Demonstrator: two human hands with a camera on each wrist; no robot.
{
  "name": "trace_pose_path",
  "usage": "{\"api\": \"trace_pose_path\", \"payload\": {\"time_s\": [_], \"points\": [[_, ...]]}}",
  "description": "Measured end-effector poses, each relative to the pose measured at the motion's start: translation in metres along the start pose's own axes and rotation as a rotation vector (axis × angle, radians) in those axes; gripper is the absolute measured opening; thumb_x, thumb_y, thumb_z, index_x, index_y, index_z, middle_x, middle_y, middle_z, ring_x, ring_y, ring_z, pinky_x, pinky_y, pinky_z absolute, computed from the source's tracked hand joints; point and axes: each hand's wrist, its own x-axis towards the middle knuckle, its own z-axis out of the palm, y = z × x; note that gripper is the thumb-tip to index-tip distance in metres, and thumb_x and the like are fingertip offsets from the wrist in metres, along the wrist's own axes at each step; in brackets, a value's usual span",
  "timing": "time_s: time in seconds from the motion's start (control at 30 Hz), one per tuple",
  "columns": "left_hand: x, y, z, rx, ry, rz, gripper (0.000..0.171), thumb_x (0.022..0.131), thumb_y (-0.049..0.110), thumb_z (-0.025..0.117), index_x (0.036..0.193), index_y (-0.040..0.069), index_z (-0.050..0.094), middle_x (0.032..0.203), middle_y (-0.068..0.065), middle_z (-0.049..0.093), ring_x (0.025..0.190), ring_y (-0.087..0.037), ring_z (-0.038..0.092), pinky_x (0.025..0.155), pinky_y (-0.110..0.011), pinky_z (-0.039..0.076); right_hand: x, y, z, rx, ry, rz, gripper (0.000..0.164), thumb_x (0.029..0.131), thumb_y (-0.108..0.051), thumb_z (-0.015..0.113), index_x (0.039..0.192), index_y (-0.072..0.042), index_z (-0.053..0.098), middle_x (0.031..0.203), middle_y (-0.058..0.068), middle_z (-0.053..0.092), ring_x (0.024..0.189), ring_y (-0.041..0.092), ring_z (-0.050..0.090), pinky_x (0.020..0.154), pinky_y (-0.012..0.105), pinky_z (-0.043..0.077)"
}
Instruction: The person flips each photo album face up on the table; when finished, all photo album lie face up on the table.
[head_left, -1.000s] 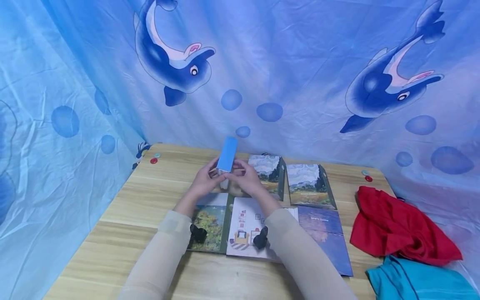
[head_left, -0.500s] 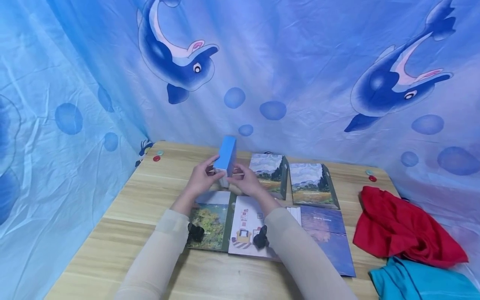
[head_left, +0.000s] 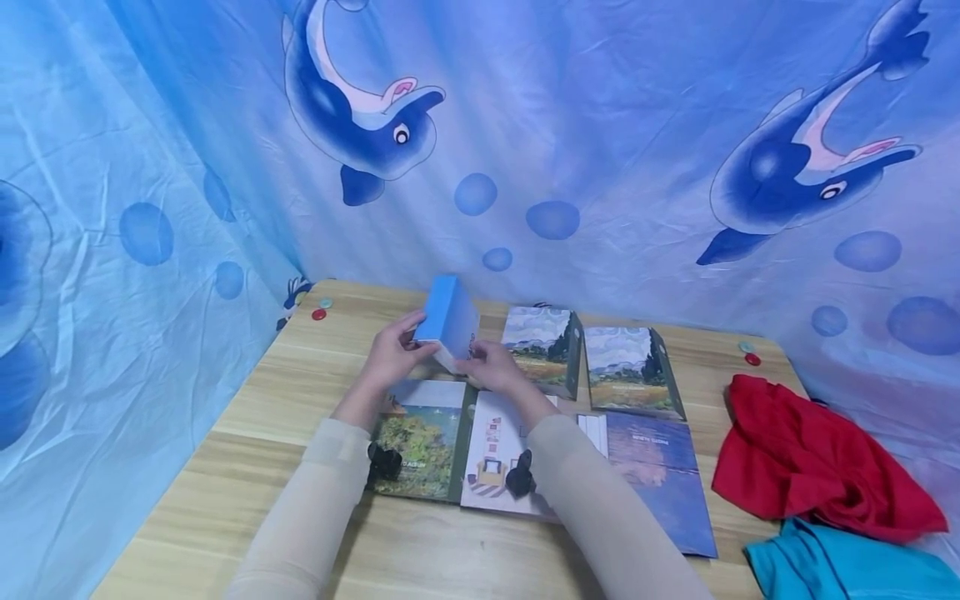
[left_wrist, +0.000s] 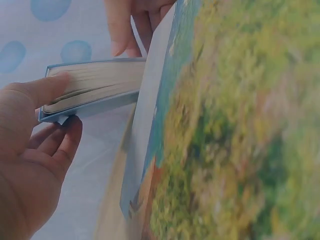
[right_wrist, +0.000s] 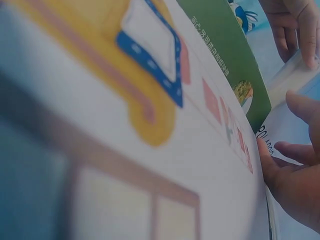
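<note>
Gripping the blue album (head_left: pixel 442 302) with the left hand (head_left: pixel 393 350), thumb on the page edges, fingers bent round one cover. Touching the opposite, lettered cover with the right hand (head_left: pixel 492 367), thumb and fingers apart. Holding, between those covers, a thick block of pale pages (left_wrist: pixel 107 82), slightly parted. Kept spine-up near the back of the table (head_left: pixel 247 400), left of the landscape-covered album (head_left: pixel 538 343); can't tell whether touching the wood. Lying nearer: foliage-covered album (head_left: pixel 420 446), armchair-printed book (head_left: pixel 491 442).
</note>
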Motion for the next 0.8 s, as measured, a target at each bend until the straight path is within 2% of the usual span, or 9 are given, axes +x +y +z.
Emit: {"api": "trace_pose_path", "payload": {"time_s": [0.17, 0.27, 0.37, 0.43, 0.53, 0.6, 0.67, 0.73, 0.8], "points": [[-0.001, -0.007, -0.004, -0.032, 0.007, -0.019, 0.070, 0.089, 0.004, 0.077, 0.152, 0.001, 0.044, 0.162, -0.015, 0.032, 0.139, -0.044, 0.042, 0.110, -0.045, 0.045, 0.000, -0.002, 0.000, -0.058, -0.022, 0.001, 0.058, 0.098, -0.039, 0.066, 0.142, -0.003, 0.056, 0.134, 0.018, 0.063, 0.120, 0.031, 0.060, 0.094, 0.042, 0.055], [-0.002, -0.014, -0.007, -0.059, 0.008, -0.021, 0.071, 0.089, 0.000, 0.075, 0.151, -0.004, 0.041, 0.164, -0.015, 0.027, 0.142, -0.043, 0.039, 0.111, -0.044, 0.043, 0.000, -0.003, 0.001, -0.137, -0.014, -0.056, 0.045, 0.098, -0.036, 0.067, 0.124, 0.000, 0.065, 0.107, 0.014, 0.067, 0.096, 0.026, 0.062, 0.079, 0.035, 0.053], [-0.002, -0.020, -0.011, -0.077, 0.007, -0.039, 0.070, 0.089, -0.002, 0.074, 0.151, -0.006, 0.041, 0.165, -0.015, 0.025, 0.142, -0.043, 0.038, 0.110, -0.044, 0.044, 0.000, -0.005, 0.003, -0.198, -0.003, -0.122, 0.036, 0.098, -0.031, 0.067, 0.098, 0.004, 0.062, 0.078, 0.011, 0.050, 0.069, 0.022, 0.046, 0.062, 0.032, 0.040], [-0.003, -0.023, -0.012, -0.082, 0.001, -0.062, 0.070, 0.090, -0.001, 0.075, 0.151, -0.005, 0.041, 0.165, -0.013, 0.025, 0.142, -0.042, 0.038, 0.109, -0.043, 0.045, -0.001, -0.006, 0.004, -0.204, 0.005, -0.140, 0.033, 0.098, -0.027, 0.067, 0.095, 0.005, 0.059, 0.076, 0.011, 0.046, 0.067, 0.022, 0.041, 0.063, 0.033, 0.037], [-0.002, -0.026, -0.013, -0.071, -0.008, -0.092, 0.070, 0.090, 0.003, 0.076, 0.151, -0.003, 0.042, 0.165, -0.011, 0.026, 0.142, -0.041, 0.040, 0.108, -0.042, 0.046, -0.002, -0.009, 0.004, -0.196, 0.028, -0.123, 0.032, 0.098, -0.024, 0.068, 0.112, 0.004, 0.064, 0.094, 0.014, 0.060, 0.082, 0.024, 0.054, 0.075, 0.036, 0.047], [-0.002, -0.028, -0.014, -0.053, -0.016, -0.099, 0.070, 0.091, 0.006, 0.076, 0.151, -0.003, 0.042, 0.165, -0.011, 0.026, 0.141, -0.041, 0.041, 0.108, -0.043, 0.046, -0.003, -0.010, 0.004, -0.197, 0.036, -0.113, 0.038, 0.097, -0.024, 0.069, 0.124, 0.002, 0.064, 0.108, 0.017, 0.064, 0.093, 0.026, 0.057, 0.083, 0.039, 0.050], [-0.002, -0.030, -0.015, -0.035, -0.022, -0.098, 0.070, 0.091, 0.007, 0.076, 0.151, -0.003, 0.042, 0.164, -0.013, 0.028, 0.141, -0.042, 0.041, 0.109, -0.045, 0.046, -0.003, -0.010, 0.004, -0.208, 0.031, -0.107, 0.040, 0.097, -0.026, 0.069, 0.123, 0.004, 0.063, 0.104, 0.017, 0.063, 0.089, 0.025, 0.056, 0.080, 0.038, 0.049], [-0.002, -0.033, -0.016, -0.026, -0.034, -0.103, 0.070, 0.092, 0.009, 0.076, 0.152, -0.003, 0.041, 0.163, -0.016, 0.029, 0.141, -0.042, 0.040, 0.111, -0.046, 0.043, -0.003, -0.010, 0.005, -0.228, 0.024, -0.107, 0.037, 0.097, -0.027, 0.069, 0.112, 0.006, 0.062, 0.092, 0.017, 0.057, 0.078, 0.024, 0.048, 0.071, 0.037, 0.044], [-0.002, -0.036, -0.017, -0.039, -0.057, -0.130, 0.073, 0.091, 0.011, 0.076, 0.152, -0.003, 0.039, 0.162, -0.019, 0.031, 0.144, -0.040, 0.037, 0.114, -0.045, 0.040, -0.002, -0.009, 0.005, -0.246, 0.036, -0.101, 0.037, 0.096, -0.028, 0.070, 0.109, 0.006, 0.063, 0.089, 0.015, 0.056, 0.076, 0.023, 0.048, 0.069, 0.036, 0.043]]}}
